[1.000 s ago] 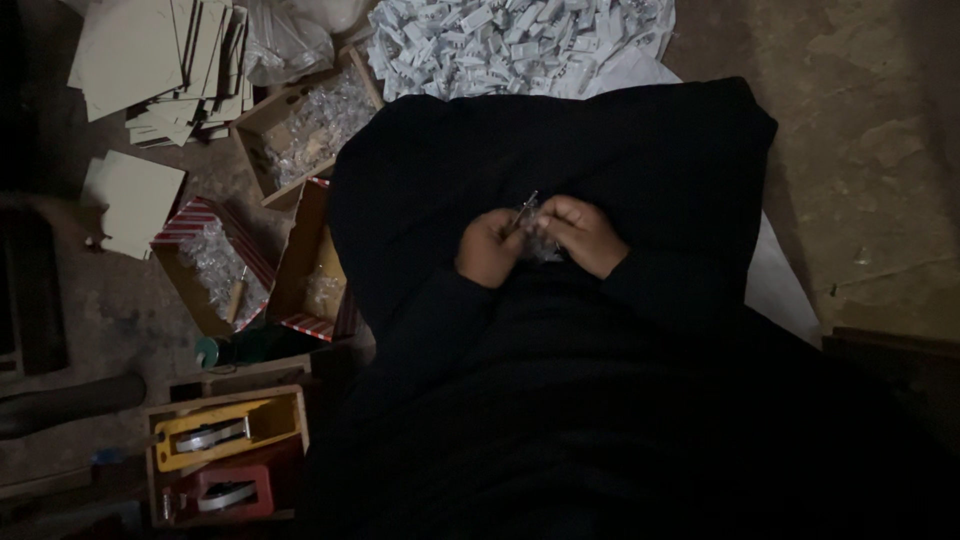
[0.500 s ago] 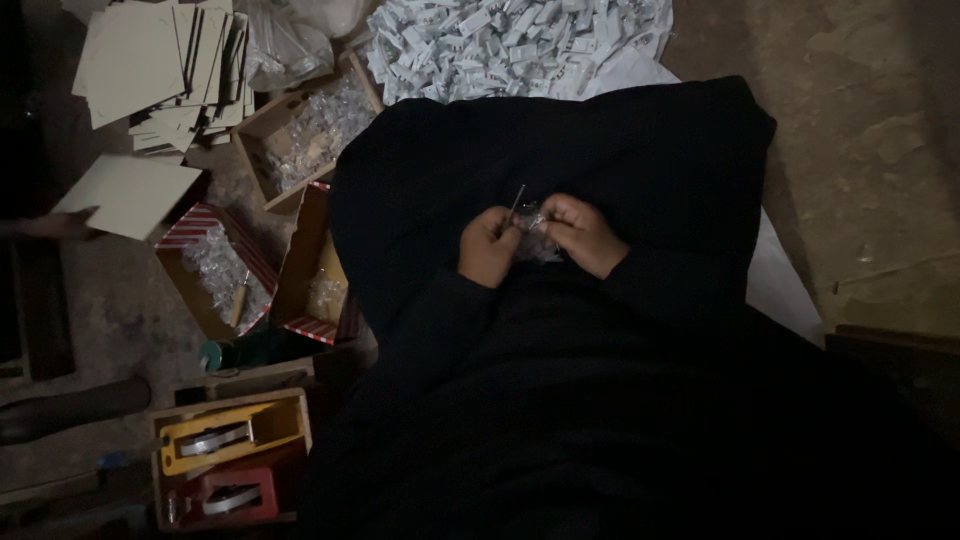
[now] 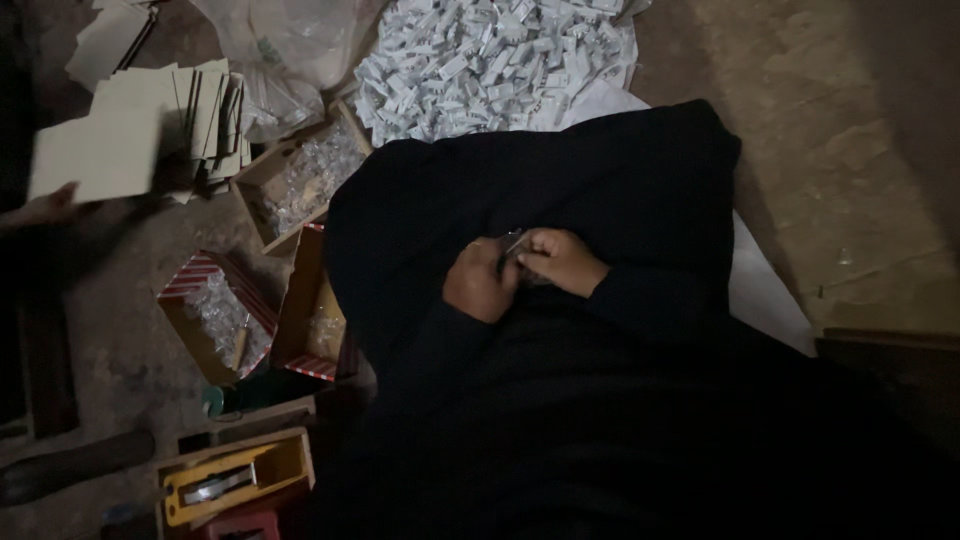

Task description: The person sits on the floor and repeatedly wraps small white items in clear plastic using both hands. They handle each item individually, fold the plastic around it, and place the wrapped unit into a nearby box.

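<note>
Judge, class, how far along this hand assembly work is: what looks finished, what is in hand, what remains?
Done, apparently: a large heap of small white pieces lies on the sheet ahead. In hand: the left hand and right hand pinch one small shiny part together over the dark lap. Left: open cardboard boxes beside the lap still hold many small clear pieces, so plenty seems to remain.

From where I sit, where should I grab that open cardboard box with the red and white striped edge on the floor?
Probably grip the striped cardboard box by its bare near rim, coming from above: it lies open-side up with clear pieces inside.
</note>
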